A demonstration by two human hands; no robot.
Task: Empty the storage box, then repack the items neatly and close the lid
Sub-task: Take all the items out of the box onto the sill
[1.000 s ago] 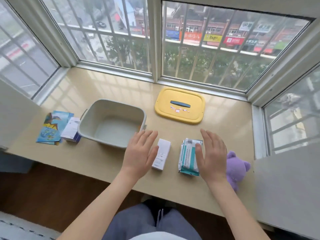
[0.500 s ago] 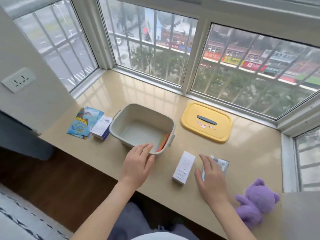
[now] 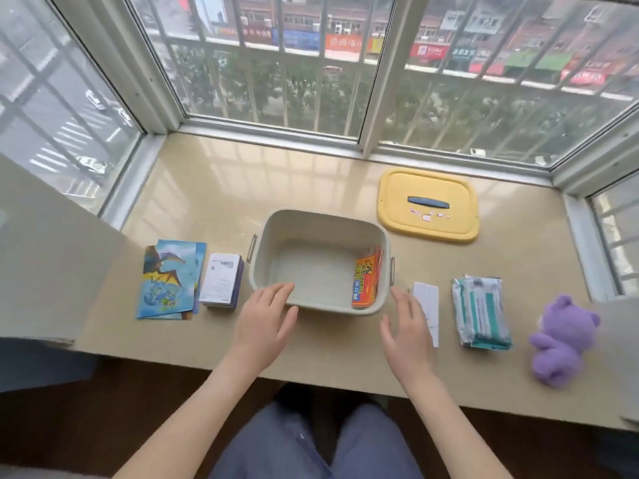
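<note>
Box (image 3: pixel 321 216) rim partly hidden by left hand (image 3: pixel 264 319) — carton (image 3: pixel 428 305) edge behind right hand (image 3: pixel 404 328).

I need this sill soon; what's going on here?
A person sits at a grey storage box on the sill. The left hand and right hand are open at its near side, holding nothing. Only an orange packet is inside; booklets, two white boxes, a wipes pack and a purple bear lie outside, the yellow lid off behind.

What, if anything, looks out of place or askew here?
Nothing is spilled or damaged. Only the orange packet stands out: it leans on edge against the right wall of the storage box, while everything else lies outside it.
</note>
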